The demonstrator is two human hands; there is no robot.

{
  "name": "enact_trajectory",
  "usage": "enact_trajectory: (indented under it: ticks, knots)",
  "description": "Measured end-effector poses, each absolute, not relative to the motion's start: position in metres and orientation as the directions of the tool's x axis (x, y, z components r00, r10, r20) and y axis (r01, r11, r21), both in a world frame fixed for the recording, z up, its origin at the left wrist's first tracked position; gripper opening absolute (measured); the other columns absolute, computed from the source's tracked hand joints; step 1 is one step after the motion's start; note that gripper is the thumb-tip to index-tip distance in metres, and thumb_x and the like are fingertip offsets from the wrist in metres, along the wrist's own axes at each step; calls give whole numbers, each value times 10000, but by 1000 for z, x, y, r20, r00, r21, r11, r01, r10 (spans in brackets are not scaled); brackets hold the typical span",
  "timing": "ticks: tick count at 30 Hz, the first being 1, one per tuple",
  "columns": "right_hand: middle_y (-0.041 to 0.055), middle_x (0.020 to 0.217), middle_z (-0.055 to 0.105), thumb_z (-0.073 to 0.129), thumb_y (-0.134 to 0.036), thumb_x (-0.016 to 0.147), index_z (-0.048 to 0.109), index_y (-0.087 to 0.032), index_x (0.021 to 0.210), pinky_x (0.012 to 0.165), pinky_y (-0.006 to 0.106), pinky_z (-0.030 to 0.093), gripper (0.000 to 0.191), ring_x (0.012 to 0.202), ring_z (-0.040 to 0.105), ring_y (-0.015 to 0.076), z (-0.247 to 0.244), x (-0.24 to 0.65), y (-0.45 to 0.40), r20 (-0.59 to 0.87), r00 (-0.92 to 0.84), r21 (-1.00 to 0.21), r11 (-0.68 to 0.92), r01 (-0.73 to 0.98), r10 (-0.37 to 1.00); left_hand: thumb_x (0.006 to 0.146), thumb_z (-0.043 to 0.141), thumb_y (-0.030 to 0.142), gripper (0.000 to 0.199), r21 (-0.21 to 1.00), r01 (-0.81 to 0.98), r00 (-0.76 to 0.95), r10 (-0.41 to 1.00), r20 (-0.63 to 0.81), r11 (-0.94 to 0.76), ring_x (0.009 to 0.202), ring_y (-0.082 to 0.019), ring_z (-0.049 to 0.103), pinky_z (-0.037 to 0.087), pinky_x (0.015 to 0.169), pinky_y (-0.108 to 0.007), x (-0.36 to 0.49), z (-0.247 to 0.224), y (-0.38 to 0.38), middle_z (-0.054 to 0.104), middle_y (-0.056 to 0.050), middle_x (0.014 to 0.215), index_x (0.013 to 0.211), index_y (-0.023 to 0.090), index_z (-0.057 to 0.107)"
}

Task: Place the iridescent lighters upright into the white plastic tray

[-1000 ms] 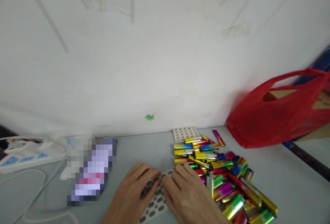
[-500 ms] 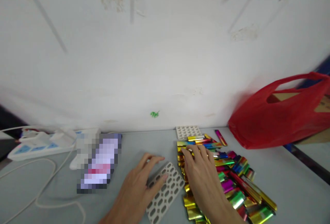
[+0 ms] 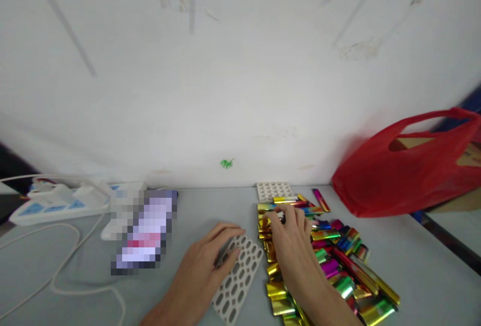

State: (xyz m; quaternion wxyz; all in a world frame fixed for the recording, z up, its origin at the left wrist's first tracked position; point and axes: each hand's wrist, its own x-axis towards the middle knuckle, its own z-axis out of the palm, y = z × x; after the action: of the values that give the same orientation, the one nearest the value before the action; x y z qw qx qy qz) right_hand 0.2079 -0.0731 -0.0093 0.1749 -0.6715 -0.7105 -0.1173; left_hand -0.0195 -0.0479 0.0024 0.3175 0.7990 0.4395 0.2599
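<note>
My left hand [image 3: 205, 268] grips a pale grey plate [image 3: 240, 278] pierced with rows of oval holes. The thumb lies across its top face and the fingers lie at its upper left edge; the plate sits tilted at an angle. My right hand [image 3: 295, 238] reaches into a spread pile of shiny metallic sleeves [image 3: 341, 286], gold, green, red, purple and blue. Its fingers are curled down over the upper left of the pile. A small dark and silvery bit shows between thumb and forefinger, but the fingertips are largely hidden.
A second pale holed plate [image 3: 274, 191] lies by the wall behind the pile. A red bag [image 3: 406, 171] stands at right. At left are a pixelated phone-like device [image 3: 146, 231], a white power strip [image 3: 71, 203] with plugs, and a loose white cable [image 3: 78, 291].
My left hand has closed further over the plate and turned it slightly more upright in view. My right hand's fingers have drawn in more tightly at the same spot on the pile.
</note>
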Motion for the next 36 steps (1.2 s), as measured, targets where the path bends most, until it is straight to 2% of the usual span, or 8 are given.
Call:
enact_trajectory:
  ticks: [7, 16, 20, 24, 30, 36]
  knots:
    - [139, 1436, 643, 749, 3, 908, 761, -337, 1260, 975, 506, 465, 489, 1252, 545, 382, -21, 210, -68, 480, -41, -74, 87, 993, 876, 1096, 561, 308, 304, 741, 564, 399, 906, 141, -364, 1182, -271, 758, 598, 1068, -415, -21, -2, -48, 772, -30, 1360, 1308, 334, 777]
    - [135, 1401, 640, 713, -111, 987, 756, -309, 1170, 934, 489, 495, 273, 1215, 557, 372, -9, 210, -74, 480, -52, -107, 117, 987, 876, 1043, 550, 272, 297, 727, 615, 239, 951, 196, -305, 1145, -285, 754, 613, 1043, -434, -23, -6, -46, 772, -25, 1287, 1204, 305, 797]
    - [126, 1377, 651, 702, -122, 1001, 760, -318, 1153, 925, 473, 483, 255, 1205, 554, 364, -7, 209, -74, 475, -54, -122, 126, 985, 879, 1034, 550, 293, 288, 715, 630, 230, 952, 203, -304, 1031, -268, 765, 637, 933, -399, -24, -5, -46, 771, -24, 1276, 1165, 303, 806]
    - [93, 1323, 697, 716, -77, 964, 744, -338, 1234, 947, 489, 450, 376, 1187, 557, 353, -12, 210, -72, 423, -89, -125, 156, 980, 902, 1055, 538, 335, 290, 704, 649, 227, 957, 182, -288, 881, -237, 748, 629, 893, -390, -25, -7, -45, 764, -24, 1283, 1168, 304, 803]
    - [76, 1305, 703, 752, -72, 948, 743, -373, 1305, 954, 498, 417, 467, 1179, 557, 348, -10, 209, -74, 400, -117, -100, 171, 980, 909, 1062, 535, 383, 296, 700, 663, 215, 963, 163, -267, 572, -163, 592, 618, 803, -379, -25, -7, -46, 765, -25, 1280, 1185, 297, 789]
    - [84, 1303, 687, 748, -79, 960, 739, -340, 1282, 972, 475, 418, 415, 1179, 554, 332, -2, 209, -76, 381, -101, -160, 173, 972, 919, 1057, 531, 389, 304, 703, 664, 217, 966, 141, -252, 535, -149, 572, 616, 805, -390, -25, -5, -47, 761, -30, 1292, 1181, 289, 790]
